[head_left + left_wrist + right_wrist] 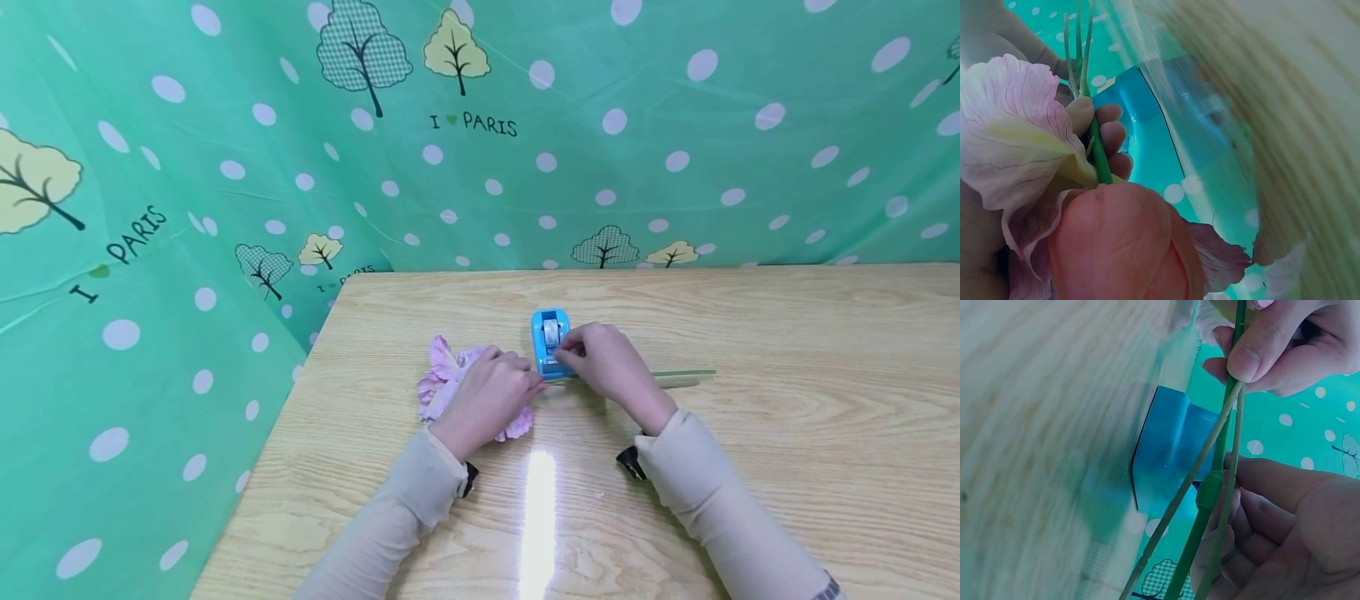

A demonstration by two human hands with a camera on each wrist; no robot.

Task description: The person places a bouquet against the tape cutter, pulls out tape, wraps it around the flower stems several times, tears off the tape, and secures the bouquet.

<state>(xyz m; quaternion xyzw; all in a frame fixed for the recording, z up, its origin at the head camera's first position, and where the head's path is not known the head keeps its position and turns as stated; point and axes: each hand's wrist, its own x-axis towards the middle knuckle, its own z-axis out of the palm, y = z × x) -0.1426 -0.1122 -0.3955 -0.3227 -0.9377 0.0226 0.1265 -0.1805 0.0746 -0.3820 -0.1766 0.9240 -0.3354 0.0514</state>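
My left hand (495, 387) pinches the green stems (686, 372) of artificial flowers between thumb and fingers, just below the blooms. Pale lilac-pink petals (442, 392) spread under and beside that hand; the left wrist view also shows a rosy, tulip-like bud (1122, 244). The stems point right, passing in front of a blue tape dispenser (538, 343) with a tape roll (551, 332) in it. My right hand (607, 362) reaches over the stems, its thumb and forefinger pinching at the tape's end by the dispenser's front. The clear tape itself barely shows.
Everything is on a light wood-grain table (810, 400). A green polka-dot cloth (645, 150) printed with trees hangs behind it and along the left side. Light glares off the tabletop (538, 525) between the forearms.
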